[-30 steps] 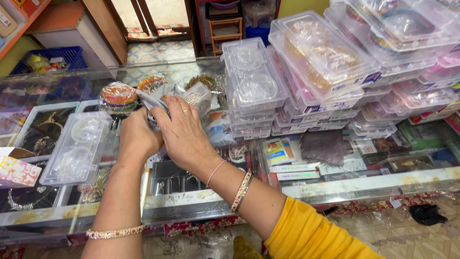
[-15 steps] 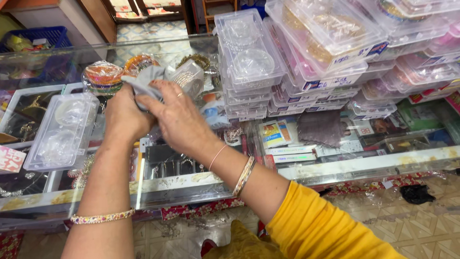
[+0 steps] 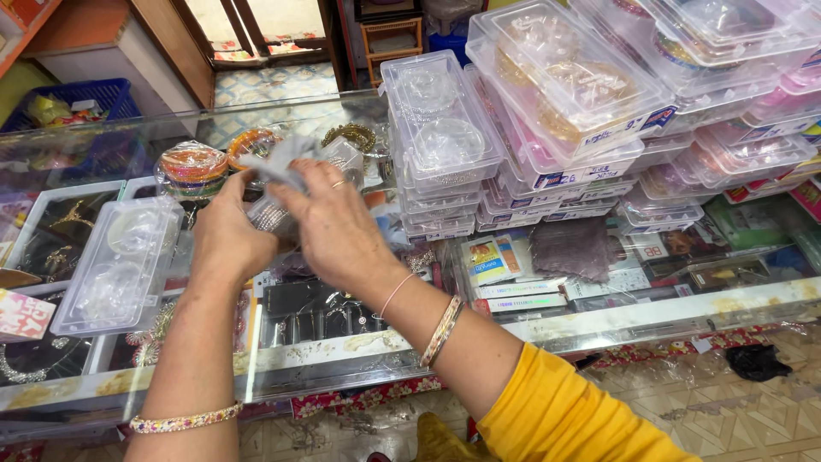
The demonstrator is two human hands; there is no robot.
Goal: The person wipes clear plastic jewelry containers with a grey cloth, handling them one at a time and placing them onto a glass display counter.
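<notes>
Above a glass display counter point(image 3: 599, 321), both my hands are closed together on a small clear plastic packet point(image 3: 286, 184) with shiny bangles inside and a crumpled grey wrapper at its top. My left hand point(image 3: 227, 235) grips it from the left. My right hand point(image 3: 338, 227), with a ring and a yellow sleeve, covers it from the right. Behind the hands lie packets of coloured bangles point(image 3: 195, 164).
A clear plastic box point(image 3: 120, 265) lies on the counter at the left. Stacks of clear jewellery boxes point(image 3: 440, 145) stand behind the hands and fill the right side point(image 3: 599, 94). A grey cloth point(image 3: 571, 248) lies in the counter. A blue basket point(image 3: 73, 103) sits far left.
My hands have stayed together on the packet and turned it, with the grey wrapper now sticking up above my fingers. The view has shifted slightly.
</notes>
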